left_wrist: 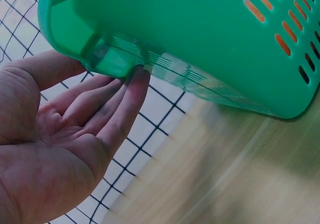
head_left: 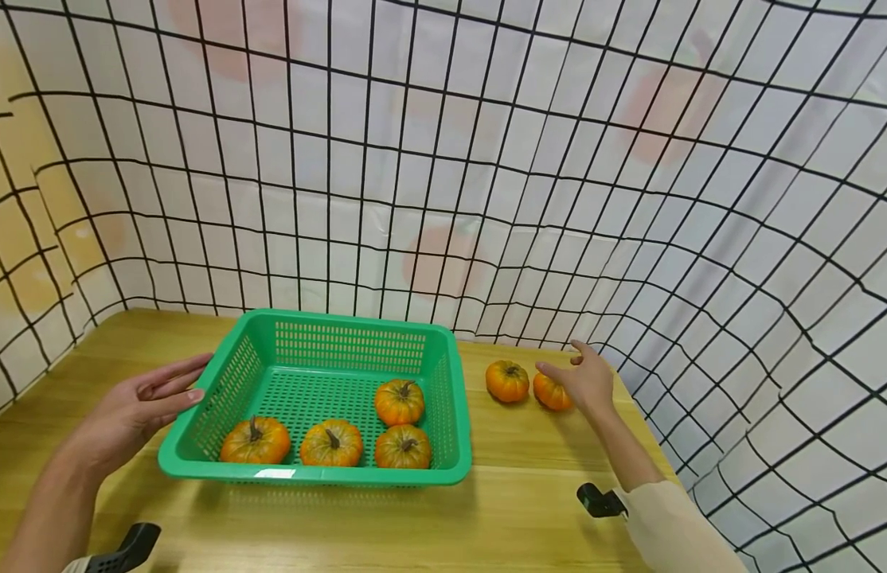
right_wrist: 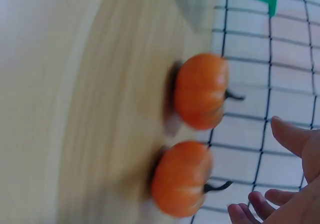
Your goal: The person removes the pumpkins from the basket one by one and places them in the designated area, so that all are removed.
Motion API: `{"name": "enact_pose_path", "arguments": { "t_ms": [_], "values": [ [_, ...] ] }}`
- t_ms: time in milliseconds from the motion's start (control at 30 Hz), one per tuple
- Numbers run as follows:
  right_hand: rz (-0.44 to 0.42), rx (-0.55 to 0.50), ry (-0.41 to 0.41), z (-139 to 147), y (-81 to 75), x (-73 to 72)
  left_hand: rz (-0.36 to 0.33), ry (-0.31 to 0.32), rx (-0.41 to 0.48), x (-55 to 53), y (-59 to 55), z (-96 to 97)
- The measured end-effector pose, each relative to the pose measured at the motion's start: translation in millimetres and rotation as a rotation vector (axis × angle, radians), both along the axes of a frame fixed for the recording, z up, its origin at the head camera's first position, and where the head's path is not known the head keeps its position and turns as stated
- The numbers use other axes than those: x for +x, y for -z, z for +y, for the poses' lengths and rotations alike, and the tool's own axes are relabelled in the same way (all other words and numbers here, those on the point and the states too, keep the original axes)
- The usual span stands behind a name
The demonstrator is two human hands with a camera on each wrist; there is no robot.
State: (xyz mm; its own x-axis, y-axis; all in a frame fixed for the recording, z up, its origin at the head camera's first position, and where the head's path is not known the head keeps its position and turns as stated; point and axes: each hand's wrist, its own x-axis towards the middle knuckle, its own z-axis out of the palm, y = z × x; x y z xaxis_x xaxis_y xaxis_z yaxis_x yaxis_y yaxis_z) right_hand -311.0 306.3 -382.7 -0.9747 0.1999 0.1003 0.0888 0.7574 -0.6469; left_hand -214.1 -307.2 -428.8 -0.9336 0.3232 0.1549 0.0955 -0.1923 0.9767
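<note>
On the wooden table [head_left: 529, 497], right of the green basket [head_left: 357, 475], lie two miniature pumpkins [head_left: 507, 381], likely firm, light and smooth, best held round their ribbed sides, not the stem. Near the one farther from the basket, the right hand [head_left: 590, 383] is spread, empty. Inside the basket sit four more pumpkins [head_left: 331, 443], and the left hand [head_left: 138, 411] touches its left side with loosely extended fingers.
</note>
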Motion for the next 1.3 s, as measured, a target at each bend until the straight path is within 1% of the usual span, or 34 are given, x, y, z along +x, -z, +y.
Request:
{"name": "enact_pose_path", "arguments": {
  "t_ms": [133, 267, 433, 600, 800, 1067, 1200, 1300],
  "values": [
    [0.018, -0.035, -0.030, -18.1, -11.8, 3.7, -0.002, -0.002, -0.002, 0.1, 0.4, 0.1],
    [0.030, -0.074, -0.079, -35.8, -20.3, 7.8, -0.003, 0.002, 0.005, -0.2, 0.4, 0.2],
    [0.039, -0.101, -0.141, -57.5, -28.7, 10.1, -0.008, 0.010, 0.025, -0.3, 0.0, 0.2],
    [0.045, -0.106, -0.198, -78.6, -32.5, 11.3, -0.015, 0.007, 0.025, -0.7, -0.6, 0.8],
    [0.064, -0.110, -0.270, -106.9, -29.7, 19.5, -0.013, 0.000, 0.020, -0.5, -0.2, 0.7],
    [0.098, -0.115, -0.357, -146.5, -15.4, 33.2, -0.007, -0.022, -0.019, 2.2, -0.1, -1.0],
    [0.127, -0.103, -0.381, -158.9, -13.9, 37.9, -0.010, -0.027, -0.033, 1.6, -1.0, 1.0],
    [0.162, -0.085, -0.411, -166.0, -12.8, 37.6, -0.016, -0.036, -0.045, 2.0, -1.8, 1.7]
  ]
}}
